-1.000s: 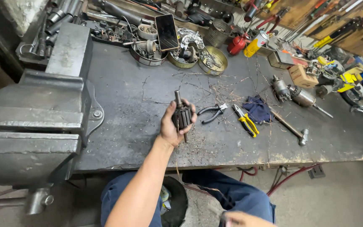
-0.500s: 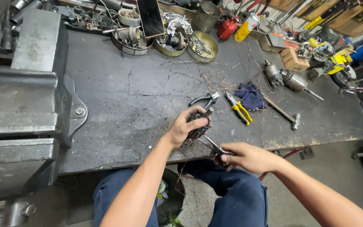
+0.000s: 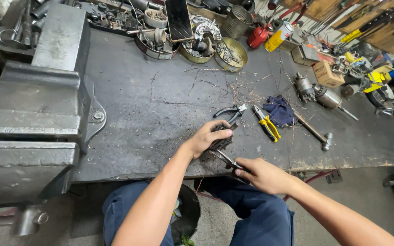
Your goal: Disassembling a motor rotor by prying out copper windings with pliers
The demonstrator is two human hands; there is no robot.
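Working a small motor part with pliers at the counter edge

Low in the frame's centre, the left hand [image 3: 206, 136] has its grip closed round a dark wound motor part [image 3: 220, 140]; the right hand [image 3: 263, 175] grips slim pliers [image 3: 226, 159] whose tips meet it. The step looks like pulling wire, which needs a steady hold. The dark metal counter [image 3: 160, 114] carries wire scraps, a large vise [image 3: 33, 114] at left, yellow-handled pliers [image 3: 267, 124] and a hammer [image 3: 313, 132]; clutter fills the top.

Dark metal workbench [image 3: 160, 118], scuffed. Big grey vise [image 3: 28, 114] at left. Round tins of parts [image 3: 197, 43] top centre. Grey pliers [image 3: 231, 111], yellow-handled pliers [image 3: 267, 124], blue rag [image 3: 279, 111], hammer [image 3: 313, 131] right of centre. Loose wire bits [image 3: 238, 86] scattered.
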